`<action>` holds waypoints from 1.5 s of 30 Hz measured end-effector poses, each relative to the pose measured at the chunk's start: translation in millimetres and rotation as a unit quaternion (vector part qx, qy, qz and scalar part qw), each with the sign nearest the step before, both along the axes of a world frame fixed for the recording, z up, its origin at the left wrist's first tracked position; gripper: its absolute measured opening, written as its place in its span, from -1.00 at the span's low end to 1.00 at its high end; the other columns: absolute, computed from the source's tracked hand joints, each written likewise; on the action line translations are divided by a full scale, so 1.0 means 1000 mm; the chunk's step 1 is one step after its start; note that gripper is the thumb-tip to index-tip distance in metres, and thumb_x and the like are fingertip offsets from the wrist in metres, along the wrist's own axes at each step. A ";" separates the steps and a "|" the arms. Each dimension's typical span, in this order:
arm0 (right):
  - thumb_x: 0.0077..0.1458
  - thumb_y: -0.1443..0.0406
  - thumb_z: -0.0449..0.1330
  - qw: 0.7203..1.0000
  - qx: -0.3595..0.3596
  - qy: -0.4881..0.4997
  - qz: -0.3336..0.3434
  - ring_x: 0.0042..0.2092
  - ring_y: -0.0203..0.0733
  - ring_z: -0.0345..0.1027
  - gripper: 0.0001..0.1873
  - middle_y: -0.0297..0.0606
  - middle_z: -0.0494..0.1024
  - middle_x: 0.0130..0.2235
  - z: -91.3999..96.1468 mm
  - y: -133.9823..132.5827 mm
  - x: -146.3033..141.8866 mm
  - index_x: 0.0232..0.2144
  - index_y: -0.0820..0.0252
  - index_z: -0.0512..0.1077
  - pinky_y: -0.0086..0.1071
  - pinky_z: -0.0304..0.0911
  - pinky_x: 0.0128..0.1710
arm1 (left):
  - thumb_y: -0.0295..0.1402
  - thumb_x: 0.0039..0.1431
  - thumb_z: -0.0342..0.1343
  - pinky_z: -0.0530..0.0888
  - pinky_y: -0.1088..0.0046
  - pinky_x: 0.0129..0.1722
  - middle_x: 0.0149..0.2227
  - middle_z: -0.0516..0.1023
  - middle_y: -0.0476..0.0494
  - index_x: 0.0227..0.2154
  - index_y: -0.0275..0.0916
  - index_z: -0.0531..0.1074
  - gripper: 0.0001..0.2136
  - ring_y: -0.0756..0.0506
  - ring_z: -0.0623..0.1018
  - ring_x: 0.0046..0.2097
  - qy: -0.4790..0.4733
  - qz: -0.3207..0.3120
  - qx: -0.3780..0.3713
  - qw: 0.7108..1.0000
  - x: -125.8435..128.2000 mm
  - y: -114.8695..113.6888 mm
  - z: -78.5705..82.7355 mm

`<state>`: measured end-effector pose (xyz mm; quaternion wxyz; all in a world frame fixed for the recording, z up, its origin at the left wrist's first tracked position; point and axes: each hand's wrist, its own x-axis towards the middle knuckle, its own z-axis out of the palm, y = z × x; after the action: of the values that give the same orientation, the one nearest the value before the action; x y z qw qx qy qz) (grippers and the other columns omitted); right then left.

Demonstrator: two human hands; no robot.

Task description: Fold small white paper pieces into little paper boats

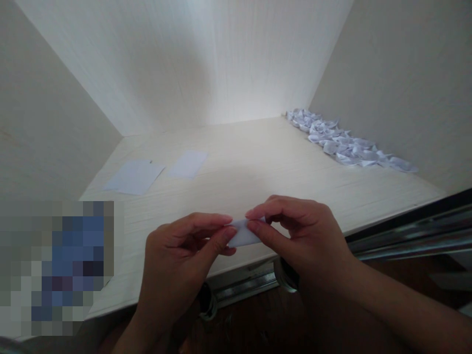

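Paper strip [241, 239], the small white one: where is it just now?

Up in the air between the two hands, over the front edge of the pale counter [250, 147].

And the left hand [177, 255]?

Nearly closed, thumb and fingers pinching the strip's left end. The right hand [309, 236] does the same at the other end, its thumb and forefinger pressed together on the paper. The two sets of fingertips are near each other, with a bit of white showing between them.

Is it folded?

It looks narrow and flat, but the fingers cover too much for me to tell.

What else lies on the counter?

Two flat sheets over to the left: a larger sheet [134, 176] and, just beside it, a smaller sheet [189, 164]. Along the right wall [398, 83] runs a long heap of folded papers [350, 146], piled on one another.

Anything below?

Shiny metal rails [247, 285] under the front edge, and a pixelated patch [77, 250] at lower left whose contents I can't make out
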<state>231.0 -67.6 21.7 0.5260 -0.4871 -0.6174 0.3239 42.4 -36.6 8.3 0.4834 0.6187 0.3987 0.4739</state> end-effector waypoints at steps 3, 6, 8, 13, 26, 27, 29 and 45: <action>0.14 0.37 0.32 1.000 -0.002 -0.003 -0.001 -0.35 -0.23 0.45 -0.95 -0.31 0.61 -0.38 0.002 -0.001 0.000 -0.33 0.16 0.61 -0.37 0.33 -0.37 | -0.49 0.13 0.34 0.61 0.71 -0.46 -0.43 0.66 0.12 -0.32 -0.06 0.65 -0.85 0.02 0.66 -0.47 0.003 -0.005 0.007 1.000 0.000 0.001 0.000; 0.15 0.39 0.31 1.000 -0.001 -0.003 0.010 -0.35 -0.24 0.46 -0.93 -0.32 0.62 -0.37 0.003 0.000 0.001 -0.34 0.15 0.61 -0.38 0.32 -0.37 | -0.49 0.12 0.35 0.63 0.67 -0.46 -0.43 0.66 0.10 -0.34 -0.09 0.65 -0.87 -0.01 0.66 -0.47 0.005 0.004 0.002 1.000 0.000 0.001 -0.001; 0.15 0.40 0.32 1.000 0.009 -0.002 0.020 -0.34 -0.25 0.46 -0.92 -0.33 0.62 -0.37 0.004 0.001 0.001 -0.34 0.14 0.61 -0.39 0.32 -0.37 | -0.48 0.11 0.36 0.64 0.64 -0.47 -0.42 0.66 0.10 -0.33 -0.08 0.65 -0.87 -0.01 0.66 -0.47 0.003 0.010 -0.003 1.000 0.000 0.001 -0.001; 0.16 0.41 0.31 1.000 0.009 0.003 0.024 -0.32 -0.25 0.47 -0.92 -0.34 0.63 -0.35 0.001 0.002 0.001 -0.32 0.15 0.61 -0.39 0.32 -0.36 | -0.48 0.10 0.37 0.61 0.69 -0.45 -0.44 0.66 0.11 -0.32 -0.06 0.65 -0.86 0.02 0.66 -0.47 0.013 0.017 0.016 1.000 -0.001 0.001 0.001; 0.27 0.31 0.24 0.985 -0.074 -0.150 0.046 -0.39 -0.31 0.41 -0.87 -0.40 0.60 -0.41 0.001 -0.002 0.005 -0.35 0.16 0.57 -0.43 0.25 -0.38 | -0.40 0.14 0.35 0.62 0.63 -0.50 -0.40 0.66 0.06 -0.26 -0.12 0.60 -0.89 -0.02 0.66 -0.46 0.074 -0.039 0.022 0.996 0.000 0.001 -0.004; 0.26 0.32 0.24 0.986 -0.067 -0.149 0.033 -0.39 -0.31 0.40 -0.87 -0.40 0.60 -0.42 0.000 -0.001 0.005 -0.35 0.15 0.56 -0.43 0.24 -0.39 | -0.37 0.13 0.36 0.63 0.60 -0.50 -0.40 0.65 0.06 -0.25 -0.14 0.57 -0.86 -0.03 0.66 -0.46 0.071 -0.028 0.018 0.997 0.001 0.000 -0.005; 0.25 0.34 0.23 0.989 -0.051 -0.137 0.002 -0.40 -0.31 0.41 -0.87 -0.41 0.59 -0.43 -0.002 -0.001 0.006 -0.37 0.15 0.55 -0.44 0.23 -0.40 | -0.33 0.12 0.37 0.62 0.58 -0.51 -0.40 0.64 0.04 -0.25 -0.16 0.52 -0.83 -0.04 0.66 -0.45 0.075 -0.016 0.017 0.997 0.003 -0.001 -0.006; 0.26 0.33 0.28 0.996 0.035 -0.052 -0.061 -0.19 -0.20 0.60 -0.91 -0.35 0.70 -0.23 -0.006 -0.005 0.001 -0.29 0.02 0.58 -0.36 0.46 -0.17 | -0.52 0.16 0.30 0.55 0.61 -0.37 -0.21 0.63 0.06 -0.29 -0.14 0.58 -0.87 0.06 0.59 -0.28 0.103 0.022 0.221 0.970 0.012 -0.001 -0.009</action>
<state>231.8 -72.8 16.2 0.5286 -0.5211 -0.6242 0.2440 53.9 -38.0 -0.5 0.2802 0.7468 0.3453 0.4945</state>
